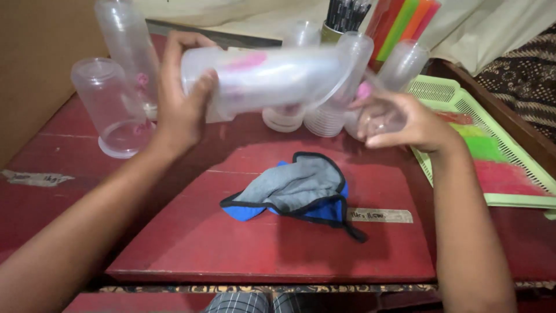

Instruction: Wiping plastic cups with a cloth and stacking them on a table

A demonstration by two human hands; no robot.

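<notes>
The left hand [179, 110] grips a clear plastic bottle [266, 75] held sideways above the red worktop [191, 232]; the right hand [405, 122] has its fingers curled around a small clear cap [382, 119], above a blue-grey cloth [295, 191]

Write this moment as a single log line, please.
left hand: holds clear bottle sideways | right hand: at its mouth end | cloth: on red table
</notes>
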